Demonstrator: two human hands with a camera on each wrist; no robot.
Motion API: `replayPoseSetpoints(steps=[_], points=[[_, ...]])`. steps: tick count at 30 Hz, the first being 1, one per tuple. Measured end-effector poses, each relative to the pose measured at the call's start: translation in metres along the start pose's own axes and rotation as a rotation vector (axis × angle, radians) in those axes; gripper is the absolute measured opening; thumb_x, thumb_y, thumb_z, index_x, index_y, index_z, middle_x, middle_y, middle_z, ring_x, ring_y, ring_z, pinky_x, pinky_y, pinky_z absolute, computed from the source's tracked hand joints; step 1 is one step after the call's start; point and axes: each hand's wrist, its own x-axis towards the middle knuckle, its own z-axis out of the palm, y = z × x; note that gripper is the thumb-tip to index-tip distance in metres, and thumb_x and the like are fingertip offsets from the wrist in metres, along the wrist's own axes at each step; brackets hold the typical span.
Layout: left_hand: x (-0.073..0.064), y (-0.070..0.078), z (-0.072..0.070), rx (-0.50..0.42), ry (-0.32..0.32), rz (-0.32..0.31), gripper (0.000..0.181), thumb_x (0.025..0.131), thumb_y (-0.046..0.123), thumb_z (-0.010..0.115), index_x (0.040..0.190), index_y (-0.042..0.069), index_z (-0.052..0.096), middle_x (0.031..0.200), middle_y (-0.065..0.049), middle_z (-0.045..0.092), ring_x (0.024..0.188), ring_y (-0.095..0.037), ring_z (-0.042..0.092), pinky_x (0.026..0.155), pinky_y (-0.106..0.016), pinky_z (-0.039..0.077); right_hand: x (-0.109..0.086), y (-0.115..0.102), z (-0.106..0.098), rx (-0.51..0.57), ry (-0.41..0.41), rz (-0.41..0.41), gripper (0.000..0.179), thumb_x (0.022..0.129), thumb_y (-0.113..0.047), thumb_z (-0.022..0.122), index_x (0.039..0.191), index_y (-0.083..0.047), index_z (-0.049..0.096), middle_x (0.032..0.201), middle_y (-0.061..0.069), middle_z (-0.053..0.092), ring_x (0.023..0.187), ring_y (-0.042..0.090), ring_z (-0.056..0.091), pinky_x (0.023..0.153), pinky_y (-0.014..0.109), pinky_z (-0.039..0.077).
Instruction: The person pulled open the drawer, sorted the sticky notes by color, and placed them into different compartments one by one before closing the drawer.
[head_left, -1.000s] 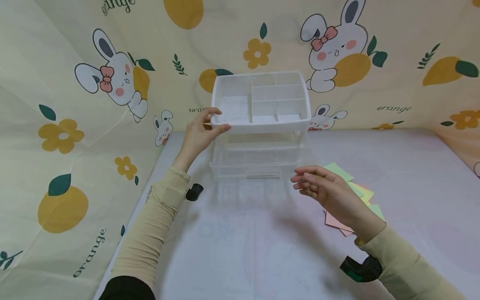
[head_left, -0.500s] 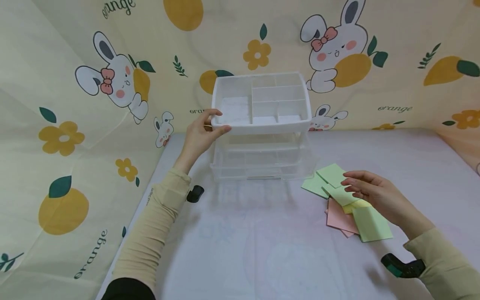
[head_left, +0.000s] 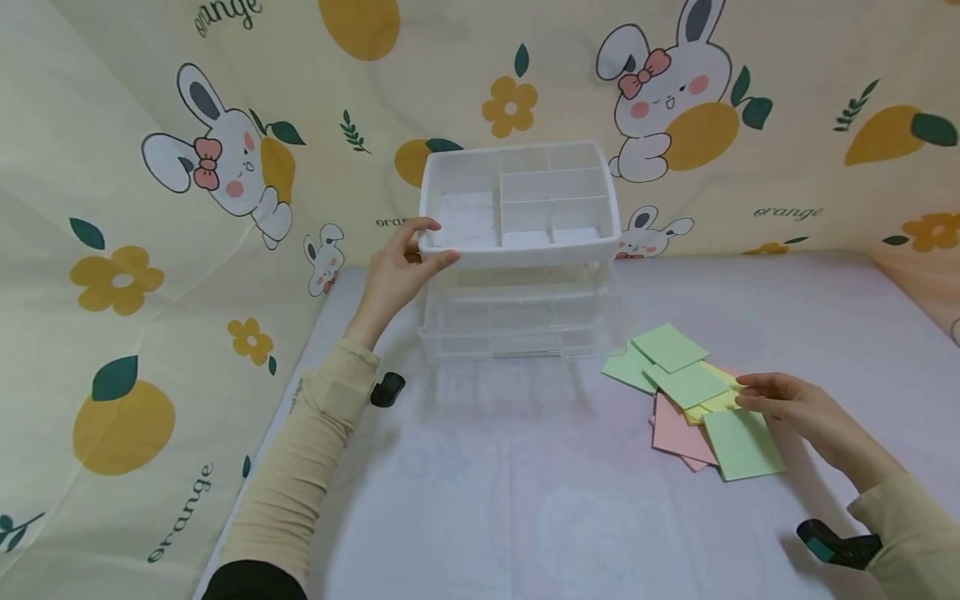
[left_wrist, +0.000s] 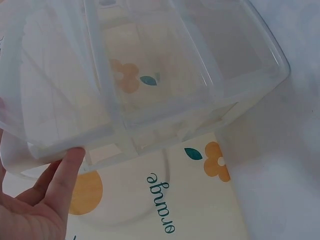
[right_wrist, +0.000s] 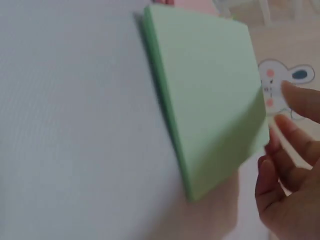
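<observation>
A plastic drawer organizer stands at the back, with a white compartmented top tray [head_left: 517, 256] above clear drawers [head_left: 457, 343]. My left hand [head_left: 393, 271] grips the tray's front left corner between thumb and fingers. In the left wrist view the left hand [left_wrist: 42, 210] holds the edge of the translucent plastic. A loose pile of sticky note pads lies to the right: green [head_left: 742, 446], pink [head_left: 678, 429] and yellow [head_left: 701, 413]. Over the pile's right side hovers my right hand [head_left: 817, 421]. The right wrist view shows its thumb and fingers apart beside a green pad [right_wrist: 210, 95].
A white cloth [head_left: 525, 500] covers the table. Behind and to the left hangs a backdrop [head_left: 360, 183] printed with rabbits and oranges. Black wrist devices sit by both sleeves, the right one [head_left: 838, 546] low over the cloth.
My right hand has moved right and down, from in front of the organizer to the right side of the note pads, uncovering the pile. The left hand keeps its grip on the tray corner.
</observation>
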Motion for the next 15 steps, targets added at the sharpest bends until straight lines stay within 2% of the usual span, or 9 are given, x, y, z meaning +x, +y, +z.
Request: replayPoseSetpoints(steps=[3, 5, 6, 8, 12, 15], points=[[0.0, 0.0, -0.001, 0.005, 0.002, -0.002, 0.053, 0.076, 0.054, 0.069, 0.12, 0.034, 0.049, 0.083, -0.007, 0.064, 0.076, -0.019, 0.05, 0.064, -0.028, 0.04, -0.003, 0.007, 0.0, -0.034, -0.035, 0.031, 0.066, 0.094, -0.041, 0.052, 0.137, 0.006, 0.033, 0.128, 0.024, 0.046, 0.107, 0.02, 0.048, 0.083, 0.046, 0.044], [-0.001, 0.0, -0.001, 0.007, 0.001, 0.0, 0.053, 0.076, 0.054, 0.069, 0.12, 0.034, 0.049, 0.081, -0.007, 0.064, 0.076, -0.019, 0.05, 0.064, -0.028, 0.04, -0.006, 0.01, 0.0, -0.047, -0.064, 0.057, 0.068, 0.092, -0.042, 0.054, 0.136, 0.007, 0.033, 0.131, 0.033, 0.038, 0.111, 0.037, 0.043, 0.084, 0.051, 0.042], [-0.001, 0.0, -0.001, 0.007, 0.001, 0.001, 0.053, 0.076, 0.054, 0.069, 0.12, 0.033, 0.049, 0.079, -0.007, 0.063, 0.075, -0.019, 0.05, 0.063, -0.028, 0.04, -0.007, 0.011, -0.001, -0.059, -0.077, 0.069, 0.068, 0.092, -0.042, 0.055, 0.135, 0.007, 0.034, 0.129, 0.033, 0.039, 0.111, 0.04, 0.041, 0.083, 0.049, 0.043], [-0.001, 0.001, -0.001, 0.008, 0.003, 0.001, 0.053, 0.076, 0.055, 0.069, 0.12, 0.034, 0.05, 0.076, -0.007, 0.061, 0.074, -0.019, 0.05, 0.063, -0.028, 0.039, -0.008, 0.011, -0.001, -0.09, -0.089, 0.089, 0.068, 0.09, -0.043, 0.056, 0.133, 0.006, 0.036, 0.122, 0.028, 0.043, 0.105, 0.034, 0.043, 0.081, 0.042, 0.043], [-0.001, 0.0, -0.001, 0.009, 0.002, 0.001, 0.052, 0.076, 0.054, 0.068, 0.12, 0.033, 0.05, 0.073, -0.007, 0.059, 0.073, -0.019, 0.049, 0.062, -0.028, 0.039, -0.011, 0.011, -0.004, -0.132, -0.079, 0.101, 0.061, 0.09, -0.042, 0.057, 0.125, 0.007, 0.043, 0.102, 0.009, 0.05, 0.09, 0.015, 0.043, 0.073, 0.028, 0.038], [-0.001, 0.001, -0.001, 0.006, 0.0, -0.004, 0.052, 0.076, 0.054, 0.069, 0.12, 0.033, 0.05, 0.075, -0.007, 0.06, 0.074, -0.019, 0.05, 0.063, -0.028, 0.04, -0.015, 0.01, -0.005, -0.112, -0.048, 0.104, 0.056, 0.091, -0.04, 0.057, 0.121, 0.007, 0.045, 0.092, 0.0, 0.051, 0.08, 0.005, 0.043, 0.067, 0.025, 0.038]])
